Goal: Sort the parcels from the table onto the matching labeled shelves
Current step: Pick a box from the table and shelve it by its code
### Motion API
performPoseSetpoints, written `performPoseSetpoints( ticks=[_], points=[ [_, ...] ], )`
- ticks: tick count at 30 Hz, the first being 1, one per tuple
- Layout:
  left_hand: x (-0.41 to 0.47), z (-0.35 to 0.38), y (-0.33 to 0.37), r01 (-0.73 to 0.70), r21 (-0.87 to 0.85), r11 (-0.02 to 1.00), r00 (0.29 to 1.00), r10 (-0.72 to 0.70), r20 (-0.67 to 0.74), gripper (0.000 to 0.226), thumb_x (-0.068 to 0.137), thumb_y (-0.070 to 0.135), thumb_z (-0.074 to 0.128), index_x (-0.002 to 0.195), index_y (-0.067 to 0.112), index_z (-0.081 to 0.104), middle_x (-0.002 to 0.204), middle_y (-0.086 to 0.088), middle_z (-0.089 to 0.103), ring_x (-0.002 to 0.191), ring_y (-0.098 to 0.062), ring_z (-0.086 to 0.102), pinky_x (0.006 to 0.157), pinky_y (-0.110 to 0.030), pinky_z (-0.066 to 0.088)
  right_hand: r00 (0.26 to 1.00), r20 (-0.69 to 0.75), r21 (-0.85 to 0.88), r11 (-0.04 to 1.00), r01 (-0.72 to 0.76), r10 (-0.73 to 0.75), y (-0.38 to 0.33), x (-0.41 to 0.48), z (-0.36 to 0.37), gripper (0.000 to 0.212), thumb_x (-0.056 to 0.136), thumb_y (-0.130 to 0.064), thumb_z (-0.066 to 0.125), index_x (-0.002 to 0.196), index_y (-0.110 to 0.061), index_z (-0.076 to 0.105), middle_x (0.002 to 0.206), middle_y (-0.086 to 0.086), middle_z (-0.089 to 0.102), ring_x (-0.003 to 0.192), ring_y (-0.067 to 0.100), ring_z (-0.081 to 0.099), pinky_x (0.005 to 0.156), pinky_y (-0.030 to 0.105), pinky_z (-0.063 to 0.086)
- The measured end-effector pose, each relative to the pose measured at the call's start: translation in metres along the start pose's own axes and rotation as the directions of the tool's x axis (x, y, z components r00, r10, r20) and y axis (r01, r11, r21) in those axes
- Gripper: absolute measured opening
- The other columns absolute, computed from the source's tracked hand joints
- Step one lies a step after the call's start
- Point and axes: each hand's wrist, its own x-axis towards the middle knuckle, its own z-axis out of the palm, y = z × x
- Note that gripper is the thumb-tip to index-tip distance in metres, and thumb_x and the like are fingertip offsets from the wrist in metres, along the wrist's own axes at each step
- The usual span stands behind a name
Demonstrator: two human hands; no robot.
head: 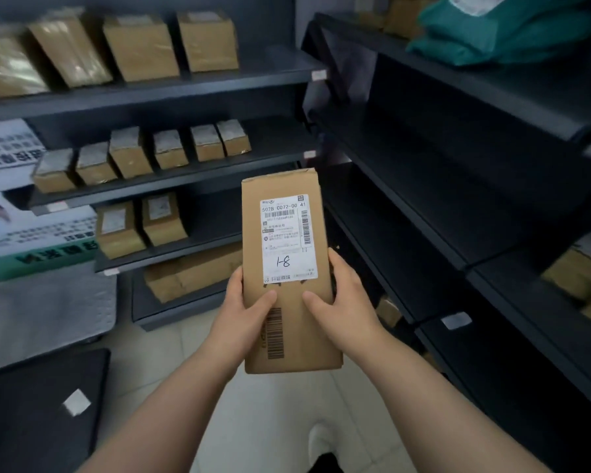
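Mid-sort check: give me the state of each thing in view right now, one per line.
Parcel: held upright in front of the shelves, label facing the camera, handwritten "1-8".
Left hand: gripping the parcel's left edge.
Right hand: gripping the parcel's right edge.
Left shelving: several levels stocked with brown boxes.
Right shelving: middle levels mostly bare.
Green bag: lying on the right top shelf.

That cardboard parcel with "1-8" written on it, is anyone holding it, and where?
Yes. Both hands grip the cardboard parcel around its middle: left hand on its left edge, right hand on its right edge, thumbs on the front.
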Motion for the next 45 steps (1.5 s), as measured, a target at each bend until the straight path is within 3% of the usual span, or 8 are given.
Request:
performPoseSetpoints(
  ticks=[6, 14, 21, 25, 29, 33, 38, 45],
  points=[
    [0.064, 0.013, 0.005, 0.031, 0.042, 0.999, 0.98, -0.022, -0.197, 0.054, 0.087, 0.035, 0.061, 0.134, 0.049, 0.039, 0.128, 0.005, 0.04, 0.109, -0.014, 0.054, 0.094, -0.044, 0.05, 0.975, 0.223, 0.011, 1.0, 0.021, -0.023, 0.006, 0.095, -0.007, 0.075, 0.087, -0.027, 0.062, 0.147, -0.04, 0.018, 0.143, -0.01, 0.036, 0.122, 0.009, 0.044, 0.097, 0.032, 0.045],
    [0.109, 0.009, -0.024, 0.161, -0.164, 0.973, 0.93, -0.206, -0.305, 0.038, 0.092, 0.021, 0.059, 0.128, 0.029, 0.048, 0.11, 0.006, 0.066, 0.092, -0.013, 0.067, 0.081, -0.036, 0.054, 0.933, 0.348, 0.01, 0.995, -0.098, 0.089, 0.028, 0.154, 0.031, 0.072, 0.086, -0.028, 0.063, 0.146, -0.028, 0.022, 0.135, -0.01, 0.049, 0.112, 0.006, 0.048, 0.099, 0.031, 0.044],
    [0.165, -0.034, -0.057, 0.263, -0.241, 0.934, 0.92, -0.318, -0.228, 0.044, 0.084, 0.03, 0.064, 0.122, 0.046, 0.048, 0.108, 0.013, 0.068, 0.097, -0.014, 0.067, 0.086, -0.046, 0.053, 0.912, 0.378, -0.047, 0.987, -0.154, 0.16, 0.028, 0.214, 0.093, 0.069, 0.084, -0.034, 0.063, 0.143, -0.037, 0.029, 0.14, -0.011, 0.042, 0.122, 0.007, 0.046, 0.103, 0.04, 0.043],
    [0.21, -0.074, -0.078, 0.258, -0.245, 0.935, 0.94, -0.302, -0.162, 0.04, 0.094, 0.021, 0.057, 0.121, 0.048, 0.047, 0.102, 0.026, 0.067, 0.097, -0.001, 0.065, 0.084, -0.032, 0.052, 0.9, 0.381, -0.061, 0.977, -0.203, 0.211, 0.02, 0.257, 0.142, 0.068, 0.087, -0.03, 0.059, 0.146, -0.039, 0.026, 0.139, -0.008, 0.033, 0.116, 0.005, 0.043, 0.106, 0.037, 0.039],
    [0.266, -0.117, -0.088, 0.286, -0.179, 0.941, 0.95, -0.303, -0.072, 0.041, 0.088, 0.04, 0.061, 0.121, 0.059, 0.044, 0.122, 0.017, 0.058, 0.108, -0.01, 0.061, 0.091, -0.036, 0.051, 0.893, 0.38, -0.048, 0.969, -0.242, 0.242, 0.018, 0.303, 0.188, 0.069, 0.087, -0.031, 0.059, 0.146, -0.04, 0.024, 0.137, -0.011, 0.035, 0.118, 0.005, 0.044, 0.106, 0.036, 0.039],
    [0.322, -0.142, -0.107, 0.289, -0.124, 0.949, 0.957, -0.291, 0.002, 0.063, 0.083, 0.047, 0.062, 0.138, 0.055, 0.03, 0.133, 0.015, 0.049, 0.11, -0.01, 0.061, 0.097, -0.037, 0.048, 0.885, 0.373, 0.057, 0.945, -0.321, 0.278, 0.032, 0.337, 0.225, 0.05, 0.089, -0.019, 0.059, 0.124, -0.041, 0.032, 0.113, -0.029, 0.051, 0.105, -0.004, 0.053, 0.083, 0.017, 0.043],
    [0.376, -0.156, -0.136, 0.326, -0.183, 0.927, 0.932, -0.348, -0.103, 0.041, 0.091, 0.03, 0.059, 0.129, 0.034, 0.042, 0.125, 0.019, 0.054, 0.109, -0.004, 0.059, 0.083, -0.021, 0.051, 0.873, 0.376, 0.154, 0.908, -0.39, 0.312, 0.054, 0.381, 0.262, 0.047, 0.092, -0.013, 0.056, 0.132, -0.033, 0.041, 0.123, -0.02, 0.055, 0.104, -0.007, 0.053, 0.075, 0.013, 0.043],
    [0.441, -0.162, -0.172, 0.369, -0.238, 0.899, 0.899, -0.41, -0.155, 0.035, 0.093, 0.035, 0.054, 0.126, 0.027, 0.049, 0.109, 0.016, 0.064, 0.093, 0.006, 0.064, 0.064, -0.007, 0.048, 0.855, 0.417, 0.088, 0.922, -0.376, 0.309, 0.083, 0.454, 0.31, 0.054, 0.092, -0.029, 0.055, 0.14, -0.043, 0.034, 0.131, -0.008, 0.051, 0.112, 0.006, 0.055, 0.096, 0.033, 0.049]
  ],
)
